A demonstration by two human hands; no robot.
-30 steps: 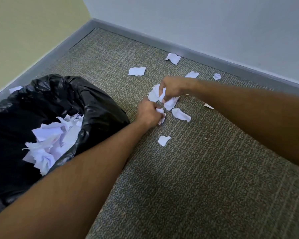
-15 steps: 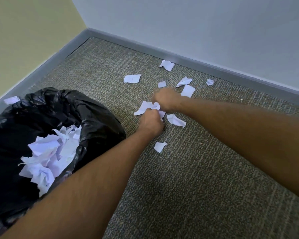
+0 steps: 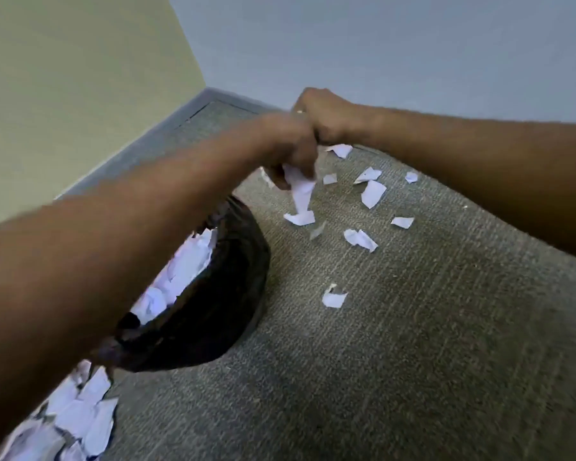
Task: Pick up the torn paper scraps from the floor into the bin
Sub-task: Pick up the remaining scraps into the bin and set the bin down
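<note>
My left hand (image 3: 290,141) is raised above the carpet and grips a bunch of white paper scraps (image 3: 300,187) that hang down from its fingers. My right hand (image 3: 325,118) is curled and pressed against the left hand from behind; its palm side is hidden. The bin with a black liner (image 3: 213,314) sits below my left forearm, which covers most of it, and torn paper (image 3: 187,264) lies inside. Several loose scraps stay on the carpet, among them a long piece (image 3: 373,193), a crumpled piece (image 3: 359,239) and a near piece (image 3: 334,298).
Grey-brown carpet (image 3: 413,361) fills the right and lower view. A grey baseboard (image 3: 167,134) runs along a yellow wall on the left and a pale blue wall behind. More white paper (image 3: 80,417) shows under my forearm at lower left.
Both hands have lifted off the carpet together, the left one carrying scraps, and have come up level with the bin. The camera has swung left and tilted.
</note>
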